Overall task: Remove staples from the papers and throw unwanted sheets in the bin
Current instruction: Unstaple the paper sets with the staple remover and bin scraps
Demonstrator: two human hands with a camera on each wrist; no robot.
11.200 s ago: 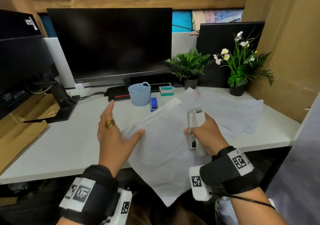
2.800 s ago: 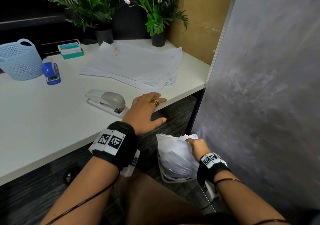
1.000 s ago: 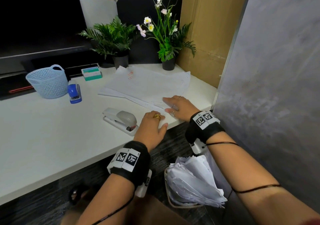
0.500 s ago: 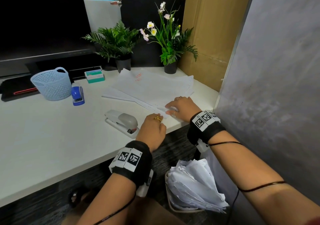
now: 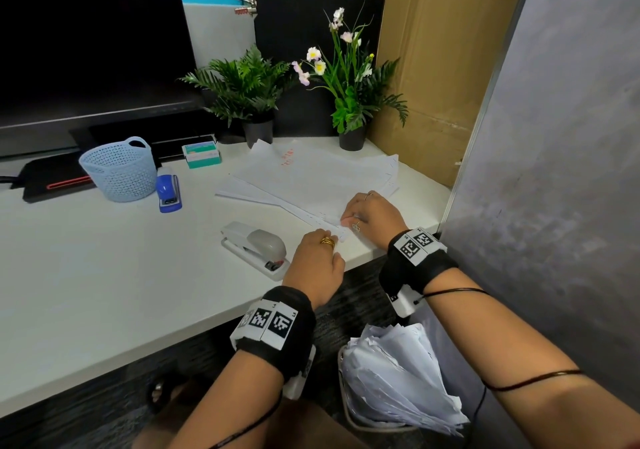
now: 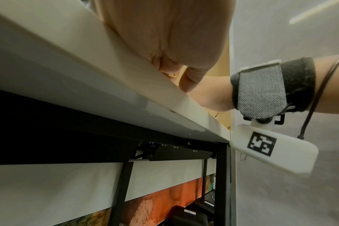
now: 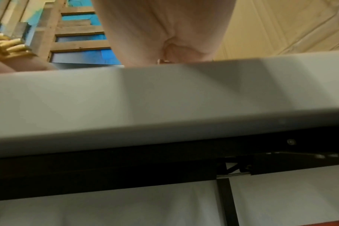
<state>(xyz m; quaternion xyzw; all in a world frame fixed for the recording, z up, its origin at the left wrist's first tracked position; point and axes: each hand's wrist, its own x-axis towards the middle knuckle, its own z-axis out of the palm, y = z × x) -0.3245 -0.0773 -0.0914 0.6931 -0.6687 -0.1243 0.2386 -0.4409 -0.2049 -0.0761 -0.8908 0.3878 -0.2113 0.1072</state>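
Note:
A loose stack of white papers (image 5: 311, 185) lies at the desk's right end. My right hand (image 5: 349, 220) sits on its near corner, fingers curled and pinching the sheets. My left hand (image 5: 334, 241), wearing a gold ring, has its curled fingers on the same corner from the left. The fingertips are hidden under the knuckles. A grey-white stapler (image 5: 256, 246) lies just left of my left hand. Below the desk edge stands the bin (image 5: 349, 417), heaped with crumpled sheets (image 5: 398, 379). Both wrist views look up past the desk edge (image 7: 164, 99) at the palms.
A blue mesh basket (image 5: 119, 170), a small blue stapler (image 5: 168, 192) and a staple box (image 5: 202, 154) stand further back. Two potted plants (image 5: 249, 92) and a dark monitor (image 5: 90, 40) line the rear. A grey partition (image 5: 554, 171) closes the right side.
My left hand has slid forward from the desk edge to the papers' corner and curled its fingers. The right hand stays on that corner. Earlier it pushed sheets into the bin.

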